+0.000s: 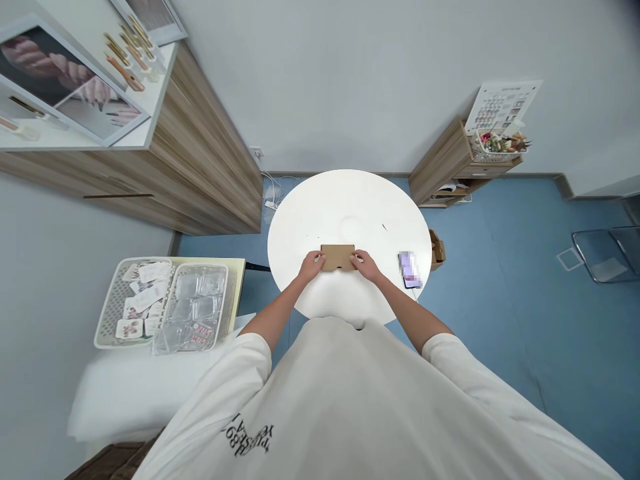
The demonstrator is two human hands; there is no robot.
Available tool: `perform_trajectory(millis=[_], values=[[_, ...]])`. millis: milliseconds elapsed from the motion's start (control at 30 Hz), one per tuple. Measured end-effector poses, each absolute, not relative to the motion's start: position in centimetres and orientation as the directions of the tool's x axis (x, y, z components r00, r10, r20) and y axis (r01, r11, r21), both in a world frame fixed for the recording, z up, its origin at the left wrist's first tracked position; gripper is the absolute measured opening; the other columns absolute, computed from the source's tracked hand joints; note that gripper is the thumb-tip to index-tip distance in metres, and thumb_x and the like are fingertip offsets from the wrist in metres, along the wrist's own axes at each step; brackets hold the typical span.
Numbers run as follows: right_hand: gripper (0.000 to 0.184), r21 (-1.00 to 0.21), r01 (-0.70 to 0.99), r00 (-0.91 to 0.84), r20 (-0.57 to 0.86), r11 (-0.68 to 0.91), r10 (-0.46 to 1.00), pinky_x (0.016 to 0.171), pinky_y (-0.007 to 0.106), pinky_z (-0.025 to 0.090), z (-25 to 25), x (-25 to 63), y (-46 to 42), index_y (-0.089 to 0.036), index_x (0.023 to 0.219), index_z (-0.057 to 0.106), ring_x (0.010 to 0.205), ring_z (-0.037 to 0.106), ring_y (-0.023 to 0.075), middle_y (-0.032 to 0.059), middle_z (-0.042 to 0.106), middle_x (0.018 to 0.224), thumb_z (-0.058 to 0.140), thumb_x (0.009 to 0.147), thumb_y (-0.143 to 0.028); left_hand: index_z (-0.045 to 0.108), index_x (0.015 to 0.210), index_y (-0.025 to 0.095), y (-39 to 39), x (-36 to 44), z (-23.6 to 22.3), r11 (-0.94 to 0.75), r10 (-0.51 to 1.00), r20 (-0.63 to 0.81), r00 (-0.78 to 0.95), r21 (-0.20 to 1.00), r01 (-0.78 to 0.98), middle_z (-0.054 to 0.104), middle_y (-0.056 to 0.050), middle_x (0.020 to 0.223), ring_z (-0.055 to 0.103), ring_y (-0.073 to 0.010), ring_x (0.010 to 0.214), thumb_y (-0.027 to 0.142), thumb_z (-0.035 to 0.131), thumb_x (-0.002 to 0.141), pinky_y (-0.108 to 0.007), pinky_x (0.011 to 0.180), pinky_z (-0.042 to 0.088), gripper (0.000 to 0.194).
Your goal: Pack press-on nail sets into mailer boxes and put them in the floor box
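Observation:
A small, flat brown cardboard box (338, 257) lies in front of me at the near part of the round white table (305, 207), its lid down. At its left end, my left hand (312, 265) grips the edge with the thumb on top. My right hand (367, 265) holds the opposite end in the same way, thumb near the top corner. Both hands are closed on the box, their fingers partly hidden at its sides. A phone (409, 269) with a lit purple screen lies to the right of my right hand, a cable running from it.
Left of me stand white baskets (107, 313) with printed cards and clear plastic boxes (200, 293). A wooden cabinet (210, 153) rises at the back left. A small shelf unit (445, 163) is at the back right, an open carton (437, 250) by the table, a metal-framed chair (595, 260) far right.

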State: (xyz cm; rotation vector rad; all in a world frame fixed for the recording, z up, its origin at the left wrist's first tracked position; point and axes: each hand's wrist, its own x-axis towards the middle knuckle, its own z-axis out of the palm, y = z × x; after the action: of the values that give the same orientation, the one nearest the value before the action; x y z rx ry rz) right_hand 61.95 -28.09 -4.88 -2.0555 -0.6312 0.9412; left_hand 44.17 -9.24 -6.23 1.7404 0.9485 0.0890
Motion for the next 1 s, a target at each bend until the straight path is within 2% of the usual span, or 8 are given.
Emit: perform_trajectory(millis=[67,133,267,367,633,867,1000], values=[[0.046,-0.769,0.257,0.595,-0.352,-0.586,0.723,0.115,0.04,0.04,-6.1,60.9,-29.3,-0.024,0.131,0.063,0.141,0.043,0.0255,0.0105,0.044,0.154,0.057,0.093,-0.05,0.069,0.117,0.022,-10.4,42.8,-7.0,-0.263,0.605,-0.292,0.741,0.805,0.532,0.06,-0.01,0.135,0.054,-0.0248,0.132,0.035,0.055,0.095,-0.038,0.114,0.041,0.029],[0.046,-0.711,0.349,0.591,-0.337,-0.61,0.733,0.12,0.043,0.035,-7.0,59.9,-30.3,-0.023,0.134,0.061,0.146,0.037,0.0271,0.0109,0.039,0.158,0.056,0.094,-0.046,0.068,0.124,0.023,-11.3,41.6,-7.8,-0.372,0.597,-0.271,0.755,0.74,0.56,0.054,-0.01,0.144,0.049,-0.0267,0.137,0.032,0.055,0.095,-0.043,0.118,0.038,0.033],[0.048,-0.604,0.437,0.553,-0.404,-0.667,0.728,0.119,0.047,0.035,-7.8,58.8,-31.3,-0.022,0.14,0.058,0.146,0.038,0.0309,0.0121,0.037,0.159,0.055,0.095,-0.04,0.061,0.139,0.024,-12.3,40.4,-8.8,-0.47,0.567,-0.349,0.746,0.607,0.641,0.046,-0.011,0.154,0.043,-0.0331,0.143,0.027,0.057,0.091,-0.049,0.116,0.039,0.047],[0.049,-0.562,0.462,0.55,-0.425,-0.686,0.719,0.117,0.047,0.036,-7.8,58.5,-31.2,-0.023,0.143,0.056,0.145,0.038,0.0319,0.0122,0.038,0.159,0.054,0.096,-0.037,0.056,0.144,0.024,-12.4,40.3,-9.0,-0.498,0.541,-0.384,0.748,0.571,0.653,0.044,-0.012,0.156,0.04,-0.0345,0.145,0.026,0.058,0.089,-0.048,0.116,0.038,0.054],[0.062,-0.577,0.415,0.583,-0.425,-0.703,0.693,0.108,0.049,0.043,-6.7,58.1,-30.8,-0.026,0.149,0.044,0.129,0.052,0.0312,0.0073,0.057,0.144,0.057,0.089,-0.034,0.038,0.153,0.024,-12.6,40.9,-7.0,-0.442,0.504,-0.402,0.764,0.64,0.628,0.055,-0.011,0.147,0.048,-0.0335,0.136,0.023,0.061,0.083,-0.049,0.111,0.039,0.073],[0.063,-0.647,0.449,0.637,-0.252,-0.616,0.729,0.11,0.052,0.041,-4.5,58.9,-30.2,-0.027,0.145,0.048,0.13,0.052,0.0315,0.0072,0.059,0.141,0.06,0.083,-0.029,0.037,0.151,0.027,-12.3,41.7,-5.0,-0.432,0.582,-0.273,0.766,0.695,0.575,0.057,-0.011,0.142,0.05,-0.0337,0.133,0.024,0.065,0.081,-0.051,0.111,0.036,0.076],[0.059,-0.738,0.401,0.661,-0.177,-0.542,0.729,0.107,0.047,0.047,-4.0,59.5,-29.5,-0.026,0.145,0.048,0.124,0.056,0.027,0.0092,0.057,0.142,0.056,0.087,-0.028,0.033,0.154,0.026,-12.1,42.6,-4.6,-0.391,0.648,-0.219,0.729,0.726,0.566,0.054,-0.013,0.144,0.049,-0.0321,0.135,0.023,0.063,0.086,-0.049,0.114,0.035,0.075]])
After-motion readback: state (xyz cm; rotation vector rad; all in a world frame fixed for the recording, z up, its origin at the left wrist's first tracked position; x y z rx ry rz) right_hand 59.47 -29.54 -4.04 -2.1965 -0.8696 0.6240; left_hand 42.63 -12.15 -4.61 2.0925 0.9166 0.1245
